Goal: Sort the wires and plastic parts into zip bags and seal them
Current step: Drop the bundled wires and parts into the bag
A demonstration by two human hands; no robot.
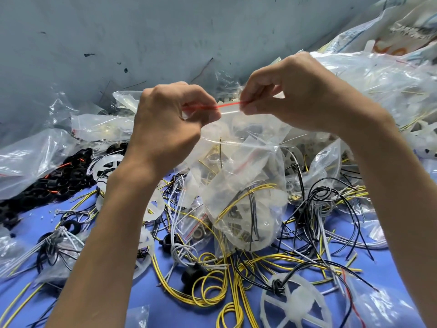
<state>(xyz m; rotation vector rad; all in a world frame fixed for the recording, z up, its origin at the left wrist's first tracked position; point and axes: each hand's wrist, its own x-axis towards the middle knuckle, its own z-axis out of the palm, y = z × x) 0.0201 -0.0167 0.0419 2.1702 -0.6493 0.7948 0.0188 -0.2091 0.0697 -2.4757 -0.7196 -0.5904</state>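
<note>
Pinches the red seal strip (228, 105) of a clear zip bag (248, 162) between curled, tightly closed fingertips of left hand (170, 124) and right hand (295, 95), strip running nearly level from one to the other, bag hanging below them with yellow wires (238, 200) inside.

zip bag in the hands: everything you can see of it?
The bag is clear, thin, crinkled plastic with a red zip strip along its top. It hangs upright over the blue table, its bottom down among loose wires. Inside show yellow wires, black wires and whitish plastic parts. The left hand and right hand each pinch the strip, one toward each end; whether it is sealed cannot be told.
</note>
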